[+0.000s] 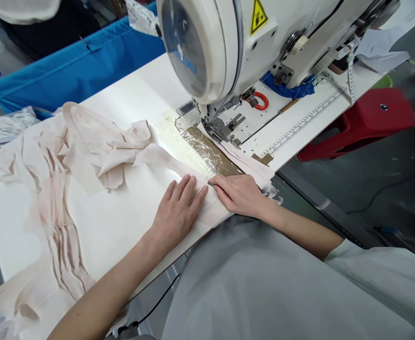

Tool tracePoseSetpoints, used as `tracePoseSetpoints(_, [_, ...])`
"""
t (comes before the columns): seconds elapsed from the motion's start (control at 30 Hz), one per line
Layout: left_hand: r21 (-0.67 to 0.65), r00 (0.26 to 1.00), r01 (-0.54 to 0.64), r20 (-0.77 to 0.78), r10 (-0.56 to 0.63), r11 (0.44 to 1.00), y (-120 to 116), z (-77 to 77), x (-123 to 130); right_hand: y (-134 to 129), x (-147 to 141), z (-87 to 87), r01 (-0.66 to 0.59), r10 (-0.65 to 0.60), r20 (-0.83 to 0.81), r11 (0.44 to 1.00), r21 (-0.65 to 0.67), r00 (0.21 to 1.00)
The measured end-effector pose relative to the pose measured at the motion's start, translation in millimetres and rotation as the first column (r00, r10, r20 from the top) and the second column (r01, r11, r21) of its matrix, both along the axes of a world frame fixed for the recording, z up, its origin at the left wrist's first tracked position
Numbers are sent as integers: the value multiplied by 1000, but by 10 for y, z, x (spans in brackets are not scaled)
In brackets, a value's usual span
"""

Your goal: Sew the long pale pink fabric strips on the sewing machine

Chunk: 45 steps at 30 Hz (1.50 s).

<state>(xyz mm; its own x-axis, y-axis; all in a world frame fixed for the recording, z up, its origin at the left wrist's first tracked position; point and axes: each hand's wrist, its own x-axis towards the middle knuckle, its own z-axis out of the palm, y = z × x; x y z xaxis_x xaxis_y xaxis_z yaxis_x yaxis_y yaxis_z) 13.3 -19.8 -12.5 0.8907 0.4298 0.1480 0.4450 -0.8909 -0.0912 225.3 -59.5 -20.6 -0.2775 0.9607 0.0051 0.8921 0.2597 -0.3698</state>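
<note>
Pale pink fabric [157,158] lies across the white table and runs to its front edge. My left hand [179,208] rests flat on the cloth near that edge, fingers stretched out. Just right of it, my right hand [241,193] is closed around a small dark grey tool, whose tip [210,183] pokes out by the thumb and points at the cloth; the rest is hidden in the palm, so its kind is unclear. Beyond the hands stands a white sewing machine [221,56], with a strip of pink cloth [246,163] under its presser foot [217,127].
Gathered pink pieces [65,236] lie at the left. Brown tape [210,153] covers the table beside the needle area. A printed ruler [302,123], a red ring-shaped handle [260,100] and blue cloth [288,87] are by the machine. A red stool [366,118] stands right; a blue fabric trough [80,66] hangs behind.
</note>
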Motion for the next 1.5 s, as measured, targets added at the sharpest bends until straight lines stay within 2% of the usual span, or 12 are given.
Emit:
tracePoseSetpoints(0.13, [0, 1000, -9, 5, 9, 1000, -7, -21, -5, 7, -8, 19, -21, 21, 19, 1000, 12, 1000])
tracePoseSetpoints(0.27, [-6, 1000, -31, 2, 31, 999, -15, -4, 5, -98, 130, 76, -82, 81, 46, 997, 13, 996])
tracePoseSetpoints(0.43, [-37, 999, -33, -31, 31, 999, -11, 27, 2, -224, 330, 141, -44, 42, -58, 999, -22, 997])
tracePoseSetpoints(0.57, [-26, 996, -70, -59, 68, 997, 33, 52, -62, -100, 211, 111, 61, -55, -184, 998, 29, 981])
tracePoseSetpoints(0.63, [-23, 994, -85, -73, 83, 996, 65, 64, -101, 7, 79, 79, 64, -53, -197, 997, 53, 979])
tracePoseSetpoints(0.83, [-43, 994, -98, -60, 95, 994, 104, 49, -151, 200, -170, 7, 8, -8, -89, 1000, 4, 996])
tracePoseSetpoints(1.07, [-22, 996, -78, -32, 77, 997, 97, 0, -148, 229, -194, 54, -14, 13, -10, 999, -32, 1000])
tracePoseSetpoints(1.27, [4, 996, -85, -32, 85, 996, 92, 8, -140, 178, -97, 144, -92, 99, 78, 993, -79, 992])
tracePoseSetpoints(1.33, [2, 996, -85, -37, 85, 996, 88, 14, -135, 107, 26, 150, -104, 105, 17, 993, -64, 994])
tracePoseSetpoints(1.4, [-5, 995, -88, -37, 88, 996, 81, 13, -132, 34, 157, 143, -82, 75, -137, 995, -49, 988])
tracePoseSetpoints(1.5, [-42, 996, -82, -34, 80, 996, 87, 0, -141, -31, 280, 132, 23, -39, -443, 999, -40, 896])
